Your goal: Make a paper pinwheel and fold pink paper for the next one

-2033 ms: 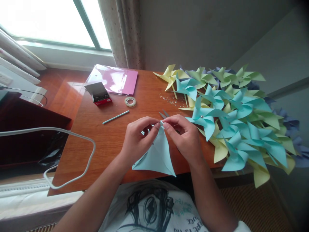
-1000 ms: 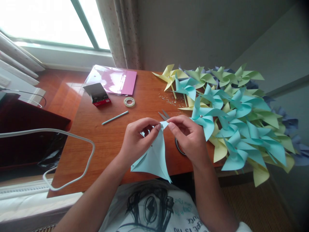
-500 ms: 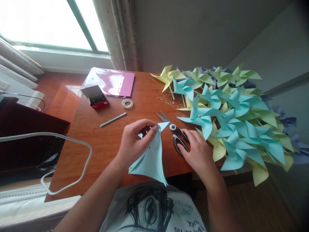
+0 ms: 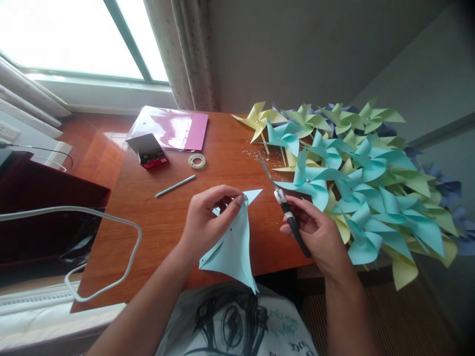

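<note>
Daylight falls from a window past a curtain onto the brown wooden surface, where, in the head view, someone sits working with both hands. The left hand has thumb and fingers pinched together on a light-blue cut paper; its body hangs toward the person, below those fingers, with a slit and small dark holes showing. One pointed corner sticks out free, just right of the left fingers, its long axis running rightward and slightly away.

The right hand is closed on the handles of the scissors; I cannot tell whether fingers pass through the loops. The blades reach away and leftward from the right fingers, so that corner lies between the hands, nearer the left, with the scissors' pivot close by.

Beyond the left fingers lie a thin blue stick, a tape roll and an open red box. Paper pinwheels crowd in to the right fingers' right.
</note>
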Tool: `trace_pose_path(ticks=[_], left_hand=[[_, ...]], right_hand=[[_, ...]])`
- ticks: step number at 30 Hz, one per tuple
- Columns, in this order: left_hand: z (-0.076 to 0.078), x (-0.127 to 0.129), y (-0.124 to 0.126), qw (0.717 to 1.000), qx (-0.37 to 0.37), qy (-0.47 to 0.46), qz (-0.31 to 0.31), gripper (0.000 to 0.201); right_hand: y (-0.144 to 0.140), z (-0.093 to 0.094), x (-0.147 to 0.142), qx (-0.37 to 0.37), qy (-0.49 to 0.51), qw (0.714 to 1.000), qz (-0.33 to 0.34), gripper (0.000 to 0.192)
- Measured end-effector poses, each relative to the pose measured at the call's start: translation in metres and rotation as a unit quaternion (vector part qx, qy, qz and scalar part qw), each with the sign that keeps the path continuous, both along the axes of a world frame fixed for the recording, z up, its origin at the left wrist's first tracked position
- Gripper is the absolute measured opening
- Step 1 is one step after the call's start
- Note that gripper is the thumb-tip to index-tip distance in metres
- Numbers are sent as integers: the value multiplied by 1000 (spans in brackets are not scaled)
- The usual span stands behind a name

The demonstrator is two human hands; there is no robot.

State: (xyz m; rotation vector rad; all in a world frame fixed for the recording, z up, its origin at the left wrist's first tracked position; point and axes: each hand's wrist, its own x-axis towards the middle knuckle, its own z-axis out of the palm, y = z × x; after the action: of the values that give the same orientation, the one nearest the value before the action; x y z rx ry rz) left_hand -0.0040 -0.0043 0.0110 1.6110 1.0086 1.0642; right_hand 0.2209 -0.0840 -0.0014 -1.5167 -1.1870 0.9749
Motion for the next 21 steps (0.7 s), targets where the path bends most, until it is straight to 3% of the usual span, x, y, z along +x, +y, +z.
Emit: trace_pose_path(ticks=[7,21], left_hand=[[-2,-1,0,1000,10,-5,-5,10],[0,-1,0,1000,21,-14,-14,9]], right_hand=[[1,16,-5,-6,-97,992,77,53],[1,25,-4,58,-207,972,98,55]])
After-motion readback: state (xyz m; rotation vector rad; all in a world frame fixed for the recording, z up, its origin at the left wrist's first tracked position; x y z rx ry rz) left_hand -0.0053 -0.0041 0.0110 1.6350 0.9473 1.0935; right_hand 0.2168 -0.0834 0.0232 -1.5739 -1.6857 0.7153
